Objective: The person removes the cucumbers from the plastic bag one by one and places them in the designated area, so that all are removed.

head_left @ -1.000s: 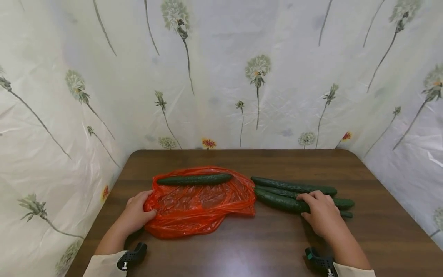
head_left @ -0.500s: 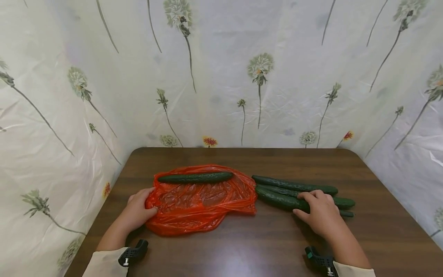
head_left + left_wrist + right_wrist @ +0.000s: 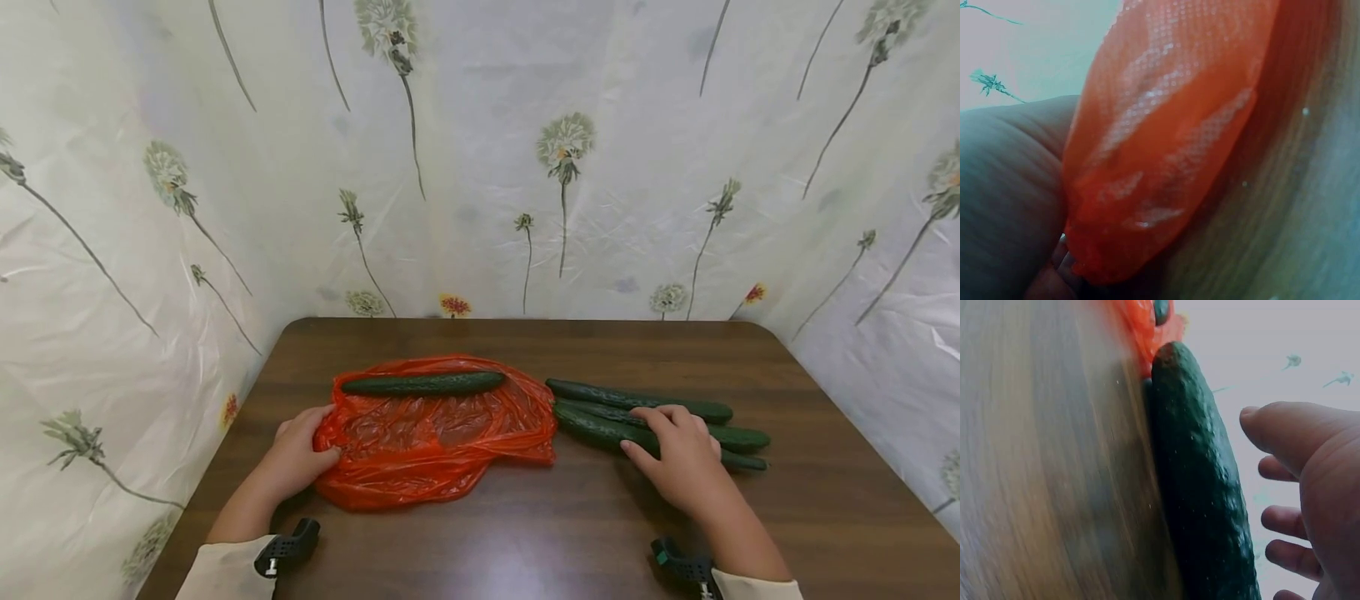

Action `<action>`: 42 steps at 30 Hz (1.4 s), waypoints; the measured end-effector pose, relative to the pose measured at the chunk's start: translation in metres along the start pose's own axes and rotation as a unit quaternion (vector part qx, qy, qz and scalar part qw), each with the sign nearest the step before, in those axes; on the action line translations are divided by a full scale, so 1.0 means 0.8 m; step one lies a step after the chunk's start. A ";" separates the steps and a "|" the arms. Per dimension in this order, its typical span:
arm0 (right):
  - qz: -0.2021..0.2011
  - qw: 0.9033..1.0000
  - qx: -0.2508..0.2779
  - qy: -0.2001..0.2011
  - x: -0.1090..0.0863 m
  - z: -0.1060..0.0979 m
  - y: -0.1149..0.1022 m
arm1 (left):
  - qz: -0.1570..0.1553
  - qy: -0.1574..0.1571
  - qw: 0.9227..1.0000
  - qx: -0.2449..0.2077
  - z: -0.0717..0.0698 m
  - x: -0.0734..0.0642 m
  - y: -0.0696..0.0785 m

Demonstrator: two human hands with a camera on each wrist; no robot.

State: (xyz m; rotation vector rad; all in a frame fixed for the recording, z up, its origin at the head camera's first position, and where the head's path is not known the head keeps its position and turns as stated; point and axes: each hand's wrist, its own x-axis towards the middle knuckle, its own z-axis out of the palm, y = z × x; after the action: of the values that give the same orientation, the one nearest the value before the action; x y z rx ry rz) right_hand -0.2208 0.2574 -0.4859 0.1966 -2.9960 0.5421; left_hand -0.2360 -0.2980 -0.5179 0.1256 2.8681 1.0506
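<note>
In the head view a red plastic bag [image 3: 420, 475] lies spread on the table, with one dark green cucumber [image 3: 423, 384] at its far side. My left hand [image 3: 300, 454] holds the bag's left edge, its thumb on the near side. Up close in the left wrist view, the bag's film [image 3: 1160, 144] bulges beside that hand. Right of the bag, more cucumbers [image 3: 600, 430] lie side by side. Over them is my right hand [image 3: 684, 457], hiding their middles. In the right wrist view its fingers are spread, apart from the nearest cucumber [image 3: 1200, 481].
A brown wooden table [image 3: 525, 542] carries everything. White sheeting printed with dandelions [image 3: 480, 167] hangs behind and along both sides. Black wrist straps [image 3: 291, 550] sit on both arms.
My right hand has shifted slightly left along the cucumbers, and its thumb has moved away from the front one. The left hand and the bag stay in place.
</note>
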 end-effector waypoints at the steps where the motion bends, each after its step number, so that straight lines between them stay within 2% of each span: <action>1: -0.004 1.000 0.001 0.002 0.000 0.001 -0.002 | -0.001 0.000 1.000 -0.001 0.000 0.000 0.000; 7: -0.024 1.000 0.006 0.009 0.002 0.003 -0.010 | -0.011 -0.010 1.000 -0.007 0.002 -0.001 0.000; 14: -0.043 0.999 0.010 0.018 0.008 0.006 -0.020 | -0.001 -0.001 1.000 0.000 -0.003 0.003 0.000; 22: -0.091 0.995 -0.008 0.033 0.016 0.017 -0.033 | -0.006 -0.004 1.000 0.002 -0.003 0.005 -0.003; 30: -0.117 0.992 -0.027 0.027 0.023 0.018 -0.044 | -0.004 -0.002 1.000 0.002 0.002 0.005 -0.004; 42: -0.147 0.989 -0.014 0.024 0.044 0.025 -0.072 | -0.001 0.004 1.000 -0.001 0.001 0.002 -0.003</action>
State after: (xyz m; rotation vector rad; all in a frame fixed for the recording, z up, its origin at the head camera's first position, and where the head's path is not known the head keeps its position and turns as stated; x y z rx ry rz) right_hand -0.2484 0.1934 -0.4809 0.6019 -2.8501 0.4644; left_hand -0.2374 -0.2991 -0.5203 0.1172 2.8741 1.0563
